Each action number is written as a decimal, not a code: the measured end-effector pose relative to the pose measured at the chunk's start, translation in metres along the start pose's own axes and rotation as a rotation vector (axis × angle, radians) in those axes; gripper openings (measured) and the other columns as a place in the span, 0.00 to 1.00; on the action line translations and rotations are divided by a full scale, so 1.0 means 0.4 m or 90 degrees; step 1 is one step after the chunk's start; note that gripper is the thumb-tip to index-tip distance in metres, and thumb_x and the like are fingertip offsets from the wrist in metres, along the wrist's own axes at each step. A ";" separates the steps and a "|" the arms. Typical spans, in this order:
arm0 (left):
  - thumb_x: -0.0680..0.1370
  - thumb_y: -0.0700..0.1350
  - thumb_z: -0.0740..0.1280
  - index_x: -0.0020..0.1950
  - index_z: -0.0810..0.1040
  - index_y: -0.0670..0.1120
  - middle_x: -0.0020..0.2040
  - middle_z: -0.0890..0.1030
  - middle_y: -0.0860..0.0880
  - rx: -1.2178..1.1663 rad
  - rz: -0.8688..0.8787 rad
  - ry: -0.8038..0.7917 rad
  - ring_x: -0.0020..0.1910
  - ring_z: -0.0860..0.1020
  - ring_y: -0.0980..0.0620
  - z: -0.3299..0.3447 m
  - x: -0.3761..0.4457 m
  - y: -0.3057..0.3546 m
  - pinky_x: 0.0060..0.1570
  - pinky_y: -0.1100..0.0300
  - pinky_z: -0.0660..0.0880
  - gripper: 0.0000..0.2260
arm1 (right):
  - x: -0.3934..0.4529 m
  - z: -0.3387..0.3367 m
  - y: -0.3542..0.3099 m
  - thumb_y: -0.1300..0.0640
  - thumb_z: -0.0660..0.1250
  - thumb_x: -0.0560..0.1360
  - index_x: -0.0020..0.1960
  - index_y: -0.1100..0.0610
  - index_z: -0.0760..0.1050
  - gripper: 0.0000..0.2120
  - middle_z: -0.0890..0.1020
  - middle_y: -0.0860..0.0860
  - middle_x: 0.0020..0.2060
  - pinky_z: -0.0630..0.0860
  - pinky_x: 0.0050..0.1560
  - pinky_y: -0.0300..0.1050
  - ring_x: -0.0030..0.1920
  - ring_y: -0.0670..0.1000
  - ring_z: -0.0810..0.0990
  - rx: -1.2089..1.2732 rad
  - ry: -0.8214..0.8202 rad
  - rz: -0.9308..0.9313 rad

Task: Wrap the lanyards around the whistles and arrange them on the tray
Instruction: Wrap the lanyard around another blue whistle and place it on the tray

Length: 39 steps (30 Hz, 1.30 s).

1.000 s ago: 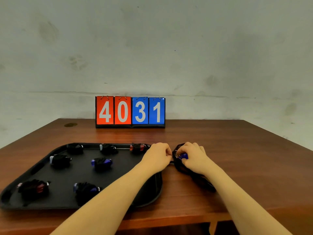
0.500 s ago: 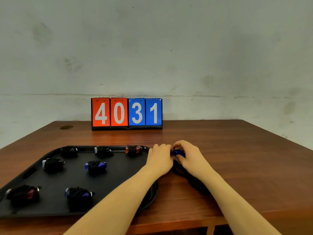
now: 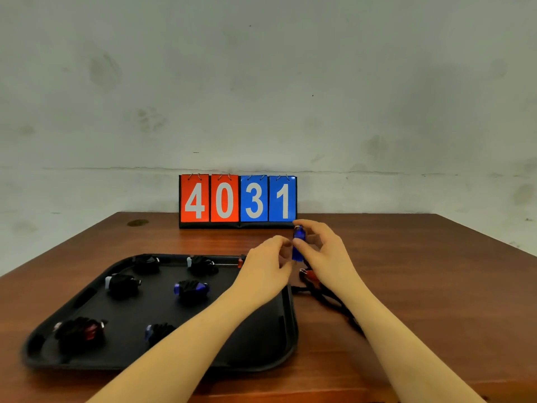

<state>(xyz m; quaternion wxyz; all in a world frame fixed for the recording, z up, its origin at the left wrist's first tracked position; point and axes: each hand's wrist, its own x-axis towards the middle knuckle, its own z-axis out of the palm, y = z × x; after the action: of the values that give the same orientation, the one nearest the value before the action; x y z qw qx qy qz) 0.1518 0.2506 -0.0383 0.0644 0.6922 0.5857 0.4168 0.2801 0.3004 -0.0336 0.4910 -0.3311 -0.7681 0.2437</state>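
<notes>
A blue whistle stands upright in the air above the table, just right of the black tray. My right hand pinches it from the right, and my left hand touches it from the left with thumb and fingertips. Loose black lanyard cord trails on the table under my right forearm, with a red whistle partly hidden below my right hand. Several whistles wrapped in black lanyard lie on the tray, among them a blue one and a red one.
A flip scoreboard reading 4031 stands at the table's far edge against the grey wall. The brown wooden table extends to the right of the tray. A red-ended whistle lies at the tray's back rim, mostly hidden behind my left hand.
Both hands have lifted the blue whistle from the cord pile on the table to an upright position in the air. The camera view has shifted slightly.
</notes>
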 end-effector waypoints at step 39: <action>0.77 0.40 0.63 0.53 0.75 0.47 0.42 0.78 0.55 -0.081 -0.054 0.171 0.39 0.77 0.61 -0.209 0.054 -0.178 0.38 0.80 0.69 0.06 | 0.123 0.205 -0.034 0.59 0.67 0.74 0.53 0.52 0.71 0.09 0.72 0.48 0.31 0.73 0.38 0.33 0.35 0.43 0.72 0.171 0.003 0.036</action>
<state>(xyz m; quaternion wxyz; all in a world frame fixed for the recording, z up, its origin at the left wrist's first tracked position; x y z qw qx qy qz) 0.0424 0.2577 -0.0146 0.0468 0.5992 0.5899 0.5392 0.1866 0.3240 -0.0275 0.5259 -0.2844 -0.7174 0.3575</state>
